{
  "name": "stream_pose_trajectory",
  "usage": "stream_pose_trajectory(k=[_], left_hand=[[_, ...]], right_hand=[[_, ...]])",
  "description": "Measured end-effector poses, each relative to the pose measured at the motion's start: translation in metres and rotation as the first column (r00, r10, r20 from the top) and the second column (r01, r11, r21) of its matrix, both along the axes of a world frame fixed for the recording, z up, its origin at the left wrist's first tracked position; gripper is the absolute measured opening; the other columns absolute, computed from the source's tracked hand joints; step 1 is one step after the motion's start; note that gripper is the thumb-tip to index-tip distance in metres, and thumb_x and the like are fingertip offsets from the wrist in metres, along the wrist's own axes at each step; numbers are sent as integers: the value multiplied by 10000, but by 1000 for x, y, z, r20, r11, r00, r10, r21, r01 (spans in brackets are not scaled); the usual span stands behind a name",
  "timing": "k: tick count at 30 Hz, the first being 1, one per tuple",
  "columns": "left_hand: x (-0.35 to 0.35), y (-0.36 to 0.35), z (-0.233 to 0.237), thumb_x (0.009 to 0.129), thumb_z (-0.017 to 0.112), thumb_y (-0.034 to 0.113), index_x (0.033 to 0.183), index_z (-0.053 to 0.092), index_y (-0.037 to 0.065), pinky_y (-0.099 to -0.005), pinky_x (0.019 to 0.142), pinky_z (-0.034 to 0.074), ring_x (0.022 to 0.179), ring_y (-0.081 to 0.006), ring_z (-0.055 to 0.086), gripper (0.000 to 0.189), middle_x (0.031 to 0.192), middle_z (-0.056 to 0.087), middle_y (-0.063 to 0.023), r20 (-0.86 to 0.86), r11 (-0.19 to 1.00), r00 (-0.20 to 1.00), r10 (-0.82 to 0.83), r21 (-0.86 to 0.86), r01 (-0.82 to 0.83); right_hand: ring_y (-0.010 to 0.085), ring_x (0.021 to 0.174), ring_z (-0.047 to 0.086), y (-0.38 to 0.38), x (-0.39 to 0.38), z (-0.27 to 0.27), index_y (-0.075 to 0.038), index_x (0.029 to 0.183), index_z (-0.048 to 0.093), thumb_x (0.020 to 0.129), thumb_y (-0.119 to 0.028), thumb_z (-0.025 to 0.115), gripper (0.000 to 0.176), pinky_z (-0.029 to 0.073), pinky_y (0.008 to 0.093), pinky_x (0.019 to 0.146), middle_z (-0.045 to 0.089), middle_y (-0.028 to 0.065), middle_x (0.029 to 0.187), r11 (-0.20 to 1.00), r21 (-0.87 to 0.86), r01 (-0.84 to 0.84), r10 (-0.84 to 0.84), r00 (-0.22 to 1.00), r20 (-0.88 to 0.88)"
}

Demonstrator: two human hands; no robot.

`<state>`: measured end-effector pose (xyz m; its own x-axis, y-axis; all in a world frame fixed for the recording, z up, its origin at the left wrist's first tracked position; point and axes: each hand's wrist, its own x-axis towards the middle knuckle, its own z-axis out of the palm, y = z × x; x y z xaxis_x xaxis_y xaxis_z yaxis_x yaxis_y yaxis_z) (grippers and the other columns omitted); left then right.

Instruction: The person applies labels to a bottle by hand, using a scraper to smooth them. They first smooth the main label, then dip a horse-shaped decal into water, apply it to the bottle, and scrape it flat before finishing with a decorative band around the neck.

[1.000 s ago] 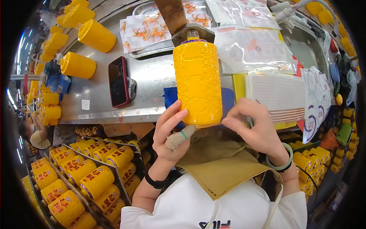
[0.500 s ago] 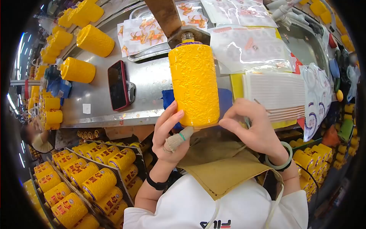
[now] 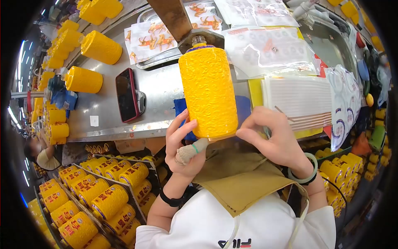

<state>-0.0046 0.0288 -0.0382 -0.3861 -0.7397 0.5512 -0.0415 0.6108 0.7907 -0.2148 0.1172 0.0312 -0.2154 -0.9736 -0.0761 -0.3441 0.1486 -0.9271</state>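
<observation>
So I'm standing here watching, and the yellow bottle (image 3: 208, 93) is sitting just ahead of both sets of fingers, its neck pointing away from them at a metal bracket (image 3: 170, 18). The left hand (image 3: 182, 149) is bracing it in a half-curled hold: two fingertips are resting on the lower left side, while the thumb, wearing a knitted-looking cover (image 3: 188, 154), is propping near the base. The right hand (image 3: 275, 139) is hanging at the lower right edge, fingers folded in, thumb and forefinger nearly meeting. From here I honestly can't tell whether they're pinching anything or only grazing the bottle

Well left of the left fingers a phone (image 3: 127, 95) is lying on the metal bench (image 3: 159, 91), and striped sheets (image 3: 296, 99) are lying just beyond the right fingers

Imo anyone doing this well is pressing lightly and evenly with the left fingertips, because that bumpy surface is giving patchy contact, and is moving the right fingertips in small bits. A hard shove is risking a twist against the left thumb
</observation>
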Motion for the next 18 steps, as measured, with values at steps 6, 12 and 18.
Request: stream_pose_trajectory(k=[6, 12, 18], left_hand=[[12, -4, 0, 776, 835, -20, 1006, 772, 121, -408, 996, 558, 1232, -354, 617, 278, 1306, 657, -111, 191, 924, 975, 110, -382, -30], [7, -5, 11, 814, 812, 9, 1028, 767, 177, -438, 1030, 544, 1287, -374, 571, 277, 1344, 623, -114, 290, 905, 955, 61, -419, 69], [2, -3, 1, 796, 813, -68, 1040, 724, 66, -423, 1046, 566, 1243, -386, 620, 293, 1283, 648, -109, 88, 987, 996, 0, -158, 14]], right_hand=[[206, 686, 601, -1, -1, 0, 22, 869, 720, 904, -122, 775, 158, 477, 336, 647, 657, 108, 782, 1000, -9, -2, 2, 1000, 8], [209, 688, 601, -1, -2, -5, 23, 880, 726, 903, -118, 772, 151, 476, 336, 648, 655, 110, 779, 1000, -9, 2, -2, 1000, -4], [212, 686, 597, -2, 2, -2, 21, 866, 719, 900, -122, 775, 157, 475, 337, 648, 653, 108, 779, 1000, 8, 13, -14, 999, 42]])
